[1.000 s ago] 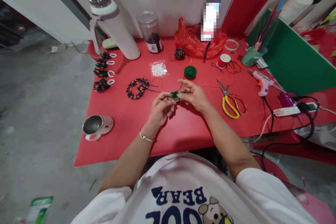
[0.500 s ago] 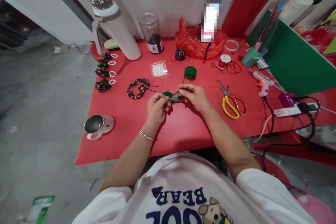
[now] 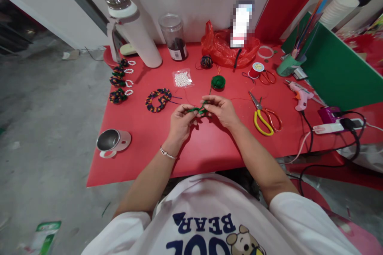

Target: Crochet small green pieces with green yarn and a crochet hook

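Between my two hands, just above the red table, is a small piece of green yarn work. My left hand pinches its left side, fingers closed. My right hand is closed on the green yarn at the right, thumb against forefinger; whether a hook or needle is in it is too small to tell. A strand runs up from the right fingers to a green yarn ball. Left of my hands lies a multicoloured braided yarn loop, and behind them a bag of white beads.
Scissors with yellow and red handles lie to the right, near a pink glue gun and a power strip. A mug stands front left. Bottle, jar and red plastic bag line the back.
My hands have come slightly closer together around the green yarn work, and my left hand has turned a little. The rest shifts only slightly with the camera.
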`<state>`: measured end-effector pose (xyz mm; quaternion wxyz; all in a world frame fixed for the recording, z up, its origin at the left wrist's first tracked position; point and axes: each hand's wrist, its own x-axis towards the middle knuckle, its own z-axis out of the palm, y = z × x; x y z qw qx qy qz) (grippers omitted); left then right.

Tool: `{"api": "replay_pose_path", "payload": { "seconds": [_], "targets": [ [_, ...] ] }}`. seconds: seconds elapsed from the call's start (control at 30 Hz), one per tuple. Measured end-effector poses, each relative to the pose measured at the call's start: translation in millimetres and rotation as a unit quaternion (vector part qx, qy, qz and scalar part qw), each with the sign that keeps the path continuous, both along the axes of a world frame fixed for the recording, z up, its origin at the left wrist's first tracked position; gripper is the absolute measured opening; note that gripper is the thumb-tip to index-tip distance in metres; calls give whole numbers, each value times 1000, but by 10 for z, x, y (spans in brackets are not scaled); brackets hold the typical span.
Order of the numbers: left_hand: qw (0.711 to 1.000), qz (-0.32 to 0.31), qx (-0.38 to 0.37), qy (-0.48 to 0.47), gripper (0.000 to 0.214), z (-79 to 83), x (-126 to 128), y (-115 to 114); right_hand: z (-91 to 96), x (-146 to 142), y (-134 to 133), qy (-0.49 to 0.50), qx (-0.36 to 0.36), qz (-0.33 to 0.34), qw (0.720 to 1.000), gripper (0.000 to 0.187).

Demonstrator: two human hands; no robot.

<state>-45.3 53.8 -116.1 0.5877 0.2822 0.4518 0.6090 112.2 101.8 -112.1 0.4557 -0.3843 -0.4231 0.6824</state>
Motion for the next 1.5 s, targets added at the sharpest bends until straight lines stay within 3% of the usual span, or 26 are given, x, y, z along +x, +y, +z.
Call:
{"api": "replay_pose_path", "payload": {
  "seconds": [0.1, 0.3, 0.5, 0.7, 0.9, 1.27, 1.5],
  "targets": [
    [1000, 16, 6, 0, 32, 8, 3, 10, 14, 9, 11, 39, -31, 11, 999, 36],
    [998, 61, 14, -11, 32, 3, -16, 49, 87, 49, 7, 115, -88, 97, 985, 41],
    [998, 67, 19, -12, 30, -7, -23, 57, 119, 63, -6, 134, -95, 115, 980, 45],
    [994, 95, 41, 30, 26, 14, -31, 56, 18, 16, 2, 32, -33, 48, 998, 35],
    [988, 104, 68, 95, 21, 22, -12, 30, -30, -34, -9, -76, 32, 17, 996, 25],
    [988, 105, 59, 93, 20, -1, 9, 29, -7, 0, 35, 67, -85, 5, 994, 41],
    [991, 84, 40, 92, 21, -14, 47, 20, -36, -24, 35, 85, -86, 3, 993, 41]
  ]
}}
